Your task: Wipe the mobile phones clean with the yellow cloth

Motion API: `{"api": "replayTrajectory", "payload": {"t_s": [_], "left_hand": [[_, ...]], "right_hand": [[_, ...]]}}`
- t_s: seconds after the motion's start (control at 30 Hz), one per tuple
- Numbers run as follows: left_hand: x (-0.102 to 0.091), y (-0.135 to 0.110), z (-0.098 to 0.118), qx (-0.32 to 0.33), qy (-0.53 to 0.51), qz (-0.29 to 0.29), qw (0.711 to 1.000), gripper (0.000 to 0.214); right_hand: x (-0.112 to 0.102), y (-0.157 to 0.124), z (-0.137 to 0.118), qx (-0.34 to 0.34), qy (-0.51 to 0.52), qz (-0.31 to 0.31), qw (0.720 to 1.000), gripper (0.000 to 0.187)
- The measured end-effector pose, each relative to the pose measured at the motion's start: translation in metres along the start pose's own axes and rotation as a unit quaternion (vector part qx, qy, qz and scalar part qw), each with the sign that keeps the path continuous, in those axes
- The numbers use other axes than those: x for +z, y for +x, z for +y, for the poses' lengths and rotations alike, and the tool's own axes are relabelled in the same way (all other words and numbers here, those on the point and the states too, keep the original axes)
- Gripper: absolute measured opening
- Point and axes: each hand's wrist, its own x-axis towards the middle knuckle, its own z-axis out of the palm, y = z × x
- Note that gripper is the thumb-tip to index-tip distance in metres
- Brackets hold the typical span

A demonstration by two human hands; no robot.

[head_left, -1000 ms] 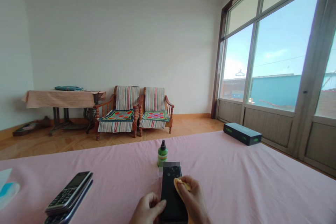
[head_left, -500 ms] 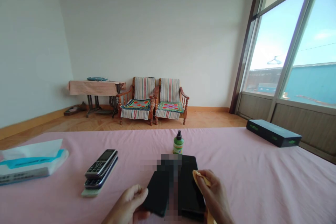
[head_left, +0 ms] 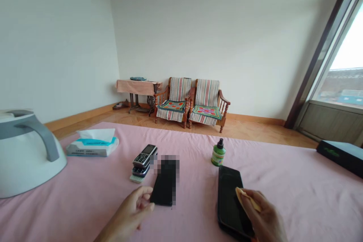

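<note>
A black smartphone (head_left: 164, 181) lies on the pink sheet, part of its edge hidden by pixelated blocks. At its lower left corner is my left hand (head_left: 132, 208), thumb and fingers apart, with the fingertips at or just beside the phone's edge. My right hand (head_left: 262, 211) pinches a folded yellow cloth (head_left: 246, 198) over a larger black phone-like device (head_left: 230, 185), which lies face up with a glossy screen. Just beyond that device stands a green spray bottle (head_left: 218, 154) with a black top. A stack of old keypad phones (head_left: 144, 159) sits beyond my left hand.
A tissue pack (head_left: 92, 147) and a white-and-grey kettle-like container (head_left: 25, 159) stand on the pink sheet (head_left: 193, 219) at left. A black box (head_left: 340, 159) is at the right edge. Two wooden armchairs (head_left: 208, 100) and a cloth-covered table (head_left: 136, 87) stand beyond.
My left hand has moved the smartphone left, away from the larger device to beside the keypad phones, and its grip has loosened. The view has turned left; my right hand still holds the cloth.
</note>
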Motion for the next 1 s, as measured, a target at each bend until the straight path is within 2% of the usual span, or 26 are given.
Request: {"api": "replayTrajectory", "payload": {"t_s": [0.1, 0.17, 0.27, 0.33, 0.4, 0.53, 0.7, 0.83, 0.9, 1.0], "left_hand": [[0.0, -0.012, 0.015, 0.153, 0.139, 0.003, 0.978, 0.04], [0.006, -0.015, 0.029, 0.227, 0.21, -0.054, 0.949, 0.037], [0.02, -0.009, 0.045, 0.282, 0.303, -0.148, 0.898, 0.046], [0.027, 0.001, 0.046, 0.313, 0.343, -0.205, 0.861, 0.052], [0.032, 0.012, 0.041, 0.325, 0.367, -0.21, 0.846, 0.047], [0.032, 0.027, 0.022, 0.324, 0.392, -0.143, 0.849, 0.04], [0.026, 0.029, 0.008, 0.316, 0.408, -0.099, 0.851, 0.035], [0.027, 0.027, 0.005, 0.302, 0.425, -0.078, 0.85, 0.036], [0.027, 0.026, 0.006, 0.299, 0.432, -0.078, 0.847, 0.036], [0.025, 0.029, 0.013, 0.306, 0.436, -0.094, 0.841, 0.035]], "right_hand": [[0.0, -0.001, -0.003, 0.005, -0.014, 0.004, 1.0, 0.039], [0.0, -0.002, -0.004, 0.014, -0.024, 0.013, 1.0, 0.039], [-0.003, -0.001, -0.002, 0.029, -0.031, 0.023, 0.999, 0.041], [-0.005, 0.0, 0.002, 0.031, -0.037, 0.023, 0.999, 0.042], [-0.007, 0.002, 0.005, 0.03, -0.046, 0.02, 0.998, 0.042], [-0.008, 0.001, 0.008, 0.033, -0.059, 0.013, 0.998, 0.042], [-0.007, 0.003, 0.01, 0.025, -0.061, 0.011, 0.998, 0.041], [-0.012, 0.011, 0.019, 0.053, -0.079, -0.028, 0.995, 0.045], [-0.015, 0.014, 0.022, 0.068, -0.086, -0.05, 0.993, 0.048], [-0.018, 0.015, 0.024, 0.072, -0.089, -0.052, 0.992, 0.049]]}}
